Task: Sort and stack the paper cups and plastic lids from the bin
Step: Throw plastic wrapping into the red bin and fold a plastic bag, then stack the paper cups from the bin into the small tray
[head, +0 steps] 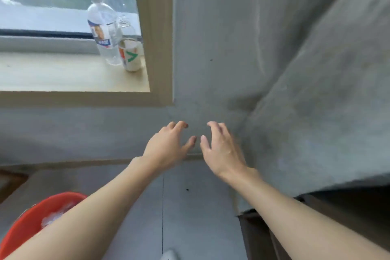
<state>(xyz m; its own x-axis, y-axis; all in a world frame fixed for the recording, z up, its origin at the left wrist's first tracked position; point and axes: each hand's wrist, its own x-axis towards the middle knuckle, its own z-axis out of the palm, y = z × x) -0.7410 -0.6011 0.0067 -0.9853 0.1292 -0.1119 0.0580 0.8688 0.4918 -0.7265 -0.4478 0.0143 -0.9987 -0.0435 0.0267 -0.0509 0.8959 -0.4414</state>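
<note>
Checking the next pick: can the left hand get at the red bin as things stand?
Probably yes: the left hand holds nothing, and the red bin sits open beneath its forearm; it need only draw back.

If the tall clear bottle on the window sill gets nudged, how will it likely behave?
The clear bottle is tall and narrow, so it probably tips easily. Its round body would likely roll once down. Whether it holds water is unclear; the paper cup beside it might get knocked.
</note>
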